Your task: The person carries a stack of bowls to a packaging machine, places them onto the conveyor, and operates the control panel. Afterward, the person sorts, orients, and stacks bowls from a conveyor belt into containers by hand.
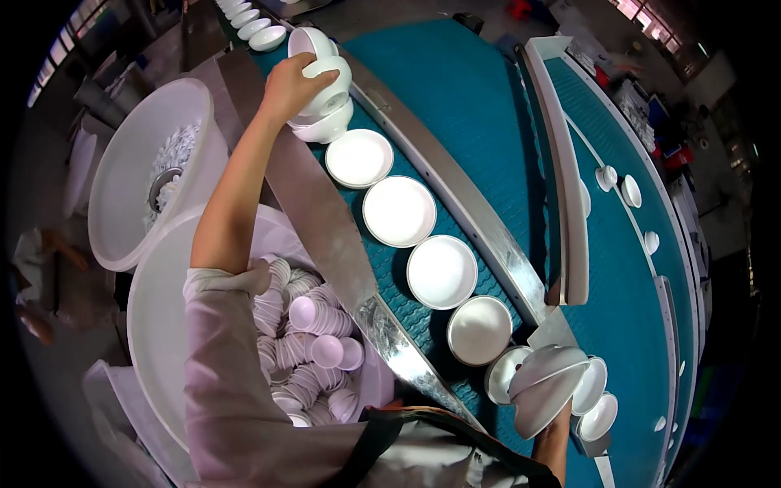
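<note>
At the top of the narrow belt, my left hand [289, 88] is closed on a white bowl [329, 88] tipped on its side. Its thumb lies over the bowl. Another white bowl [310, 42] is just behind it, and a third bowl [324, 127] sits right below. At the lower right, my right hand [556, 427] is mostly hidden behind tilted white bowls [547, 389], apparently nested, which it holds up. Beside them are smaller-looking white bowls [598, 416]. Between my hands, a row of several round white bowls [399, 211] lies along the belt.
A teal belt [439, 73] runs beyond a metal rail [443, 159]. A farther belt at right carries scattered bowls [631, 191]. To my left stand a large tub [163, 325] of stacked white pieces [321, 313] and another tub [106, 187]. Another person [61, 281] is at far left.
</note>
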Available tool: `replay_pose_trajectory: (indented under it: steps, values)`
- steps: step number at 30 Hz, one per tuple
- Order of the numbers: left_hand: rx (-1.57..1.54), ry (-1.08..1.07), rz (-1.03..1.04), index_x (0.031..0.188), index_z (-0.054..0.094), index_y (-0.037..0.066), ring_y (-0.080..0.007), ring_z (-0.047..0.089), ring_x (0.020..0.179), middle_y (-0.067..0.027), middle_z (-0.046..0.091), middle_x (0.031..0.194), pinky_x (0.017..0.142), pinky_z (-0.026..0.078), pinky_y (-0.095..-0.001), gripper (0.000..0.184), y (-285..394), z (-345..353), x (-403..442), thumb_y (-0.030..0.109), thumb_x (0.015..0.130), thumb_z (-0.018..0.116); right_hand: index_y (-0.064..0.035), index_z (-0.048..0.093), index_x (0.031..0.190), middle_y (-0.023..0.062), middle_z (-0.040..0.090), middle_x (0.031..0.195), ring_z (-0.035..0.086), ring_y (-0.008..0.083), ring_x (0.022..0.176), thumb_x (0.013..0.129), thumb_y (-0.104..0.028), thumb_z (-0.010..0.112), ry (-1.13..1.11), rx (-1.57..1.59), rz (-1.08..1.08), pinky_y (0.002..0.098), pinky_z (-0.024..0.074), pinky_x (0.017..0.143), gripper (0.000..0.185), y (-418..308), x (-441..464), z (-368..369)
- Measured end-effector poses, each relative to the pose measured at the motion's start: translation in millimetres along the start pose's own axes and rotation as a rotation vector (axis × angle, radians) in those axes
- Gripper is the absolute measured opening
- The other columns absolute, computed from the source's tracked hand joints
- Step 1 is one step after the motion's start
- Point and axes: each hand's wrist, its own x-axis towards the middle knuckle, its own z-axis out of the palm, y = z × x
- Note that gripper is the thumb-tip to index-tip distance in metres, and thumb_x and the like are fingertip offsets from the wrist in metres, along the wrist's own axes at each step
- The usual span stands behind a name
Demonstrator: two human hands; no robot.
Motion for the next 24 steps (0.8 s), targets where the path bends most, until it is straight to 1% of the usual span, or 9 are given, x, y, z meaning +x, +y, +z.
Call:
replay_pose_trajectory:
  steps: [2, 5, 9, 12, 16, 17, 19, 20, 24]
  values:
    - [-0.108, -0.034, 0.067, 0.095, 0.06, -0.002, -0.0249, 0.063, 0.072, -0.0176, 0.063, 0.084, 0.067, 0.047, -0.0331, 0.043, 41, -26, -19, 0.031, 0.068, 0.067, -0.0001, 0.046, 0.11, 0.0156, 0.056, 0.097, 0.059, 0.0278, 0.084, 0.086, -0.02, 0.047, -0.416, 0.166, -0.185, 0.0393, 0.0518, 0.072, 0.031, 5, 3, -23]
    - [-0.24, -0.143, 0.294, 0.095, 0.059, -0.001, -0.0253, 0.063, 0.072, -0.0175, 0.063, 0.081, 0.066, 0.048, -0.0326, 0.038, 96, -35, -58, 0.025, 0.07, 0.068, -0.0016, 0.045, 0.112, 0.0156, 0.055, 0.1, 0.057, 0.0298, 0.088, 0.087, -0.024, 0.045, -0.372, 0.419, -0.039, 0.0429, 0.05, 0.077, 0.034, 10, 8, -36]
    - [-0.356, -0.421, 0.633, 0.098, 0.056, -0.002, -0.0281, 0.062, 0.073, -0.0176, 0.061, 0.081, 0.064, 0.048, -0.0331, 0.039, 161, -26, -128, 0.022, 0.069, 0.069, -0.0057, 0.042, 0.117, 0.0152, 0.053, 0.105, 0.055, 0.0321, 0.091, 0.088, -0.03, 0.042, -0.422, 0.47, -0.115, 0.0457, 0.0486, 0.078, 0.038, 24, 1, -51]
    - [-0.525, -0.633, 0.816, 0.098, 0.053, -0.002, -0.0299, 0.061, 0.071, -0.0163, 0.06, 0.079, 0.06, 0.047, -0.0371, 0.04, 197, 4, -181, 0.021, 0.069, 0.067, -0.0098, 0.038, 0.122, 0.0136, 0.05, 0.112, 0.054, 0.0324, 0.095, 0.088, -0.038, 0.04, -0.254, 0.237, -0.565, 0.0474, 0.0469, 0.081, 0.044, 23, -33, -51]
    - [-0.682, -0.814, 0.943, 0.093, 0.052, -0.002, -0.0297, 0.06, 0.067, -0.0142, 0.058, 0.071, 0.059, 0.046, -0.0372, 0.037, 233, 31, -242, 0.021, 0.068, 0.067, -0.0025, 0.033, 0.126, 0.0132, 0.053, 0.109, 0.057, 0.0239, 0.088, 0.088, -0.033, 0.042, -0.415, -0.026, -0.898, 0.0355, 0.0521, 0.066, 0.05, 36, -9, -121]
    - [-0.712, -0.839, 0.973, 0.09, 0.051, -0.001, -0.0289, 0.059, 0.066, -0.014, 0.056, 0.068, 0.059, 0.046, -0.0365, 0.035, 244, 36, -256, 0.021, 0.069, 0.067, -0.003, 0.033, 0.126, 0.0134, 0.055, 0.104, 0.059, 0.0231, 0.081, 0.088, -0.032, 0.043, -0.027, -0.169, -1.042, 0.0334, 0.0523, 0.061, 0.049, 53, 20, -144]
    - [-0.75, -0.872, 1.04, 0.09, 0.051, 0.0, -0.0276, 0.06, 0.066, -0.0135, 0.056, 0.068, 0.059, 0.047, -0.0354, 0.033, 260, 45, -280, 0.02, 0.069, 0.066, -0.0034, 0.032, 0.127, 0.0132, 0.058, 0.099, 0.06, 0.0215, 0.076, 0.085, -0.025, 0.05, 0.206, -0.076, -0.79, 0.0285, 0.0519, 0.056, 0.05, 53, 15, -169]
    - [-0.739, -0.91, 1.1, 0.091, 0.051, 0.0, -0.0271, 0.06, 0.066, -0.0129, 0.057, 0.069, 0.058, 0.047, -0.0345, 0.034, 271, 47, -291, 0.02, 0.069, 0.066, -0.0051, 0.032, 0.127, 0.0146, 0.055, 0.103, 0.057, 0.0255, 0.082, 0.085, -0.028, 0.049, 0.184, 0.07, -0.792, 0.0341, 0.0516, 0.058, 0.051, 55, 6, -177]
    - [-0.793, -0.973, 1.192, 0.095, 0.052, 0.001, -0.0253, 0.06, 0.065, -0.0102, 0.059, 0.076, 0.056, 0.048, -0.0313, 0.039, 287, 43, -332, 0.02, 0.065, 0.069, -0.0118, 0.032, 0.128, 0.0205, 0.043, 0.12, 0.045, 0.0413, 0.107, 0.084, -0.041, 0.046, -0.365, 0.993, -0.548, 0.0568, 0.0505, 0.063, 0.054, 93, -40, -203]
